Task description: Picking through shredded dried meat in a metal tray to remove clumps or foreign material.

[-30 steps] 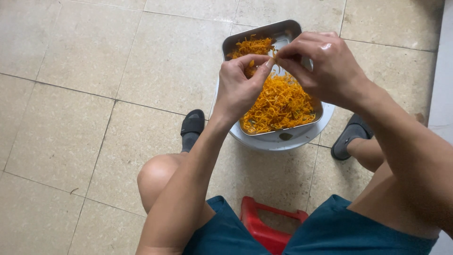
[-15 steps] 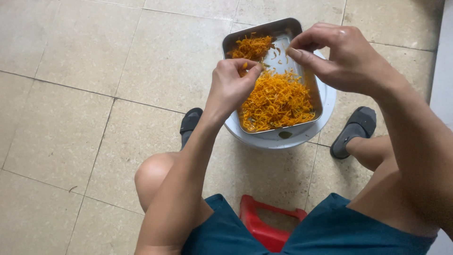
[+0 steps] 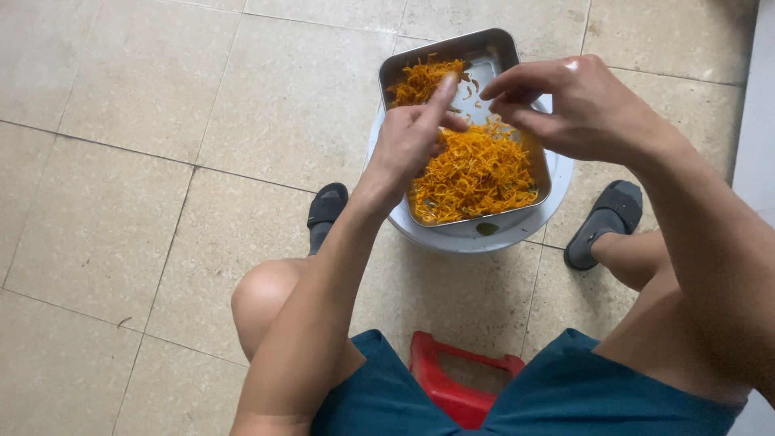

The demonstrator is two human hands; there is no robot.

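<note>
Lengthwise, metal tray (image 3: 492, 55) away from person.

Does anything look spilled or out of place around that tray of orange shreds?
Nothing is spilled on the floor. The metal tray sits askew on a white round basin, overhanging its far rim. Orange shreds form two separate heaps, leaving bare metal between them.

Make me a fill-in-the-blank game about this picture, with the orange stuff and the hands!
1. The orange shreds lie in a ____ metal tray.
2. The tray rests on top of a round ____ basin.
3. Both hands, the left hand and the right hand, are held above the ____.
4. The person sits on a low ____ stool.

Missing words: rectangular; white; tray; red
</note>
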